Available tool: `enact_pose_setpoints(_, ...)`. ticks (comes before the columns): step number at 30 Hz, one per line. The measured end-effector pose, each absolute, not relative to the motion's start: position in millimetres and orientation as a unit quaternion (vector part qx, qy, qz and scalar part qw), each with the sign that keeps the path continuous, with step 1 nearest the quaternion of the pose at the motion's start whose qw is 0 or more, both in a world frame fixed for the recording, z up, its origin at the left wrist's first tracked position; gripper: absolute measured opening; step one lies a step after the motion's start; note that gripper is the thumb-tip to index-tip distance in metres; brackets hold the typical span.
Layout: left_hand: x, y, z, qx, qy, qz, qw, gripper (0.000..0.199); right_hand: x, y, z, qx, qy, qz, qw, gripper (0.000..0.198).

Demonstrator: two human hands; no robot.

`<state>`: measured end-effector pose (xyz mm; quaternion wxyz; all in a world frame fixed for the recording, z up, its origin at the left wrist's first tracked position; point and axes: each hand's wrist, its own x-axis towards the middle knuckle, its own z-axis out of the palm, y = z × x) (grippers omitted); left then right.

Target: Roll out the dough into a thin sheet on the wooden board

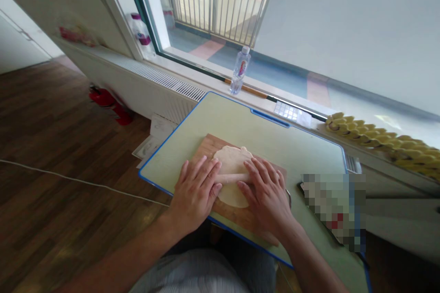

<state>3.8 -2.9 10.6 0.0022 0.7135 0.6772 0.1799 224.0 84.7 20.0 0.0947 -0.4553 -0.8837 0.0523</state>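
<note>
A pale wooden rolling pin (232, 178) lies across a flattened sheet of dough (233, 198), which shows on both sides of it. My left hand (197, 187) holds the pin's left end, palm down, with the fingers pointing forward over it and the thumb along the near side. At the right end, my right hand (268, 192) holds the pin in the same way. Both hands hide the pin's ends. Under the dough is a wooden board (231, 215), resting on a larger pale green cutting board with a blue rim (178, 146).
Right of my right hand lies a dark-edged, blurred-out object (326, 215). A clear bottle (239, 71) stands on the windowsill, with yellow egg trays (378, 139) farther right. A red fire extinguisher (112, 106) is on the floor at left, near a white cable (85, 182).
</note>
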Motion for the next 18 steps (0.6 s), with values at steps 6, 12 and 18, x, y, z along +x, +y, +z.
enact_pose_setpoints(6, 7.9, 2.8, 19.4, 0.670, 0.723, 0.170, 0.016, 0.050, 215.0, 88.8, 20.6, -0.446, -0.884, 0.070, 0.121, 0.048)
enact_pose_setpoints(12, 2.8, 19.2, 32.0, 0.655, 0.729, 0.196, -0.012, 0.049, 210.9, 76.2, 18.2, -0.447, -0.877, 0.096, 0.149, 0.045)
enact_pose_setpoints(18, -10.0, 49.0, 22.6, 0.649, 0.734, 0.200, -0.010, 0.046, 209.7, 69.3, 11.4, -0.471, -0.844, 0.109, 0.231, 0.037)
